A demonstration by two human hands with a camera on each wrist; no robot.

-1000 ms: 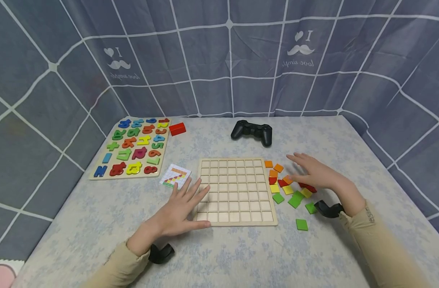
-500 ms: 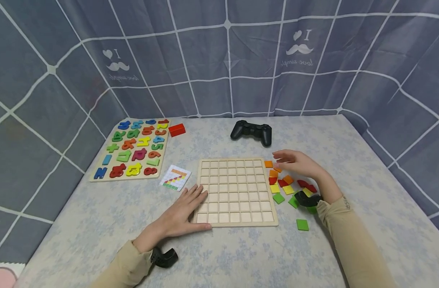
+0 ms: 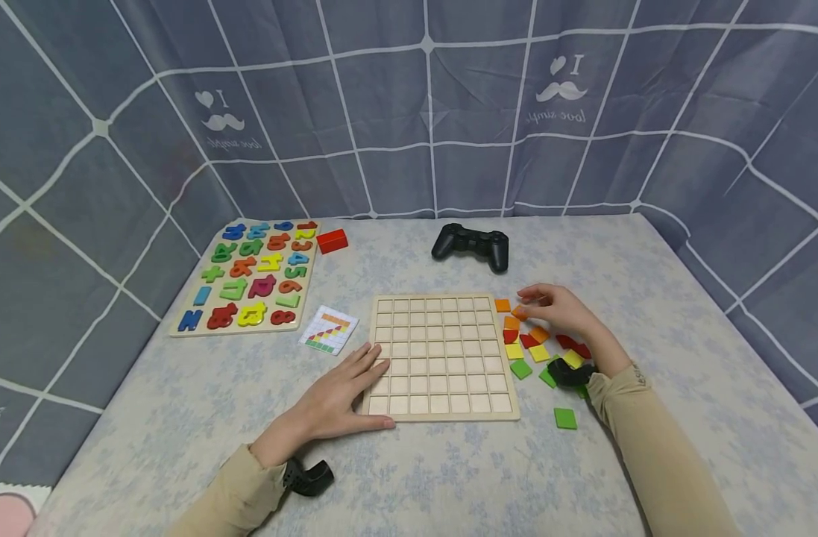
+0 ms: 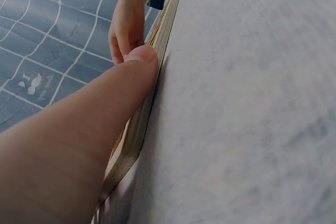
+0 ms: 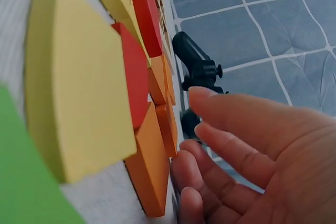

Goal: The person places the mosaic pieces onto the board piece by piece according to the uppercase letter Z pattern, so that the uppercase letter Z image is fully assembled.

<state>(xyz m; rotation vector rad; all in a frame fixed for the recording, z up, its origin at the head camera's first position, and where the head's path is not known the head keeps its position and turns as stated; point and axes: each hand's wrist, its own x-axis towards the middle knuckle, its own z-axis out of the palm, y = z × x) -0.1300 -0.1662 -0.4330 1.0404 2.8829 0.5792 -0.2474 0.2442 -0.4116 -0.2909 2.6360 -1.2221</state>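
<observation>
- Behind my desk (image 3: 422, 477) hangs a grey-blue cloth (image 3: 476, 179) ruled with white lines; the desk's covering is pale with a faint blue pattern.
- My left hand (image 3: 331, 403) lies spread over the left side of the wooden grid board (image 3: 437, 365), thumb along its near edge; these fingers clasp nothing and, I judge, keep the board from sliding.
- My right hand (image 3: 559, 309) is over the orange tiles (image 3: 511, 323), just right of the board. Its fingers are loosely bent, with nothing visible between them; I cannot tell whether the tips touch a tile.
- The tiles probably sit on that side so my right hand has them close.
- The pattern card (image 3: 329, 330) lies left of the board, handy to glance at, I'd say.
- My board sits flat at the middle of the desk: pale wood, raised dividers, what looks like 7 by 7 cells.
- The tiles are flat and bright, loosely scattered: orange at the far end, then red (image 3: 528, 341) and yellow (image 3: 539, 353), with green (image 3: 565, 418) nearest me.
- Farther off are a black game controller (image 3: 470, 245), a red block (image 3: 332, 241) and a letter-and-number board (image 3: 215, 297).
</observation>
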